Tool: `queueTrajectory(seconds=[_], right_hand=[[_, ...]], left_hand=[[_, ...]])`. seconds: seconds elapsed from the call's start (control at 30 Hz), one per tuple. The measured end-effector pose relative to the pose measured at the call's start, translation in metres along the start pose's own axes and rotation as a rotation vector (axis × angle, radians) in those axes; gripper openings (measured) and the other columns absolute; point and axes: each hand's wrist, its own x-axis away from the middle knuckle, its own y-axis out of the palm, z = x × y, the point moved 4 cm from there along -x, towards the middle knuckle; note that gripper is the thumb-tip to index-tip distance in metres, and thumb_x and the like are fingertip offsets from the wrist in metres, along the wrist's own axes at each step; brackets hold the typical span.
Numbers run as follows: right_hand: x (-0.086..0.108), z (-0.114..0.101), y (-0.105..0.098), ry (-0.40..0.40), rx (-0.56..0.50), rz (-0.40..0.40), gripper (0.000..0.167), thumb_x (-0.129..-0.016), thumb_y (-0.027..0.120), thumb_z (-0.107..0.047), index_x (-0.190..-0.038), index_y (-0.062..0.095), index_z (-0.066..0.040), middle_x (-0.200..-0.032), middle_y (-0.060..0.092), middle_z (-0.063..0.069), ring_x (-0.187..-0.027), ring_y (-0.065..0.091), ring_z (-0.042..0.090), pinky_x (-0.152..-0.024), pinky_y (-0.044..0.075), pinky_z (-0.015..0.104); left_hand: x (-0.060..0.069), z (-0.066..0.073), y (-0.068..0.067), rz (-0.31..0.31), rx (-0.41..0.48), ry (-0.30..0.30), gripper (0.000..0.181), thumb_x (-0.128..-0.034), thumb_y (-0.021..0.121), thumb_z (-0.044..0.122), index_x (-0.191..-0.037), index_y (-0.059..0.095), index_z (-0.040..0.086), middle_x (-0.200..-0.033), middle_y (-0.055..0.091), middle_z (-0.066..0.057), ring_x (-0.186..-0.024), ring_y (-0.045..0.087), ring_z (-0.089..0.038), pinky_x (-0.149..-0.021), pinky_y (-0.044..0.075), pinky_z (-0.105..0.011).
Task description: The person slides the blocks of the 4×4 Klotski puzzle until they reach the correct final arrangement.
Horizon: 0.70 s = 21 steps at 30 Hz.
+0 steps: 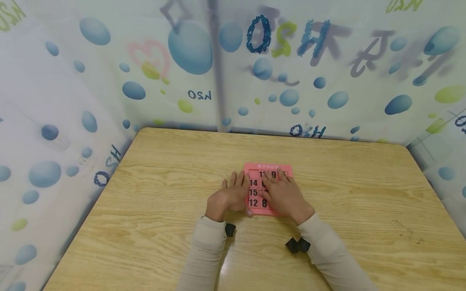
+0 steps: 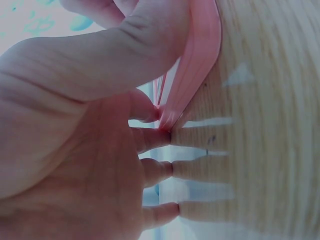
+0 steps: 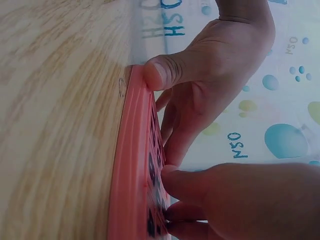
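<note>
A pink number sliding puzzle point(image 1: 259, 203) lies flat on the table, with black-numbered tiles such as 14, 15, 12 and 8 showing. Its upper left slot looks bare. Along its left side rests my left hand point(image 1: 233, 196), fingers spread and fairly straight, some tips on the tabletop. The left thumb point(image 3: 157, 75) presses on the frame's near left corner. From the right, my right hand point(image 1: 285, 196) lies over the puzzle, fingertips touching the tiles and covering several of them. In the right wrist view, the right thumb point(image 3: 175, 177) touches the tile face.
The wooden table point(image 1: 174, 161) extends around the puzzle on all sides. Behind it hangs a pale curtain point(image 1: 247, 81) printed with blue and green drops. Small black blocks point(image 1: 297, 245) sit by the cuffs of both light sleeves point(image 1: 327, 242).
</note>
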Motion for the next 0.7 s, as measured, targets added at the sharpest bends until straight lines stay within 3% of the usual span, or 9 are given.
queueTrajectory(seconds=[0.7], right_hand=[[-0.0011,-0.0084,0.0042,-0.014,-0.017,0.045,0.055,-0.101,0.055,-0.037,-0.146,0.049,-0.004,-0.154,0.042,0.015,-0.142,0.034,0.046,-0.112,0.034,0.061]], left_hand=[[-0.0011,0.0,-0.0003,0.009,-0.025,0.006,0.118,-0.0788,0.08,0.041,-0.16,0.002,0.007,-0.167,-0.009,-0.012,-0.153,-0.012,-0.032,-0.123,0.003,-0.054]])
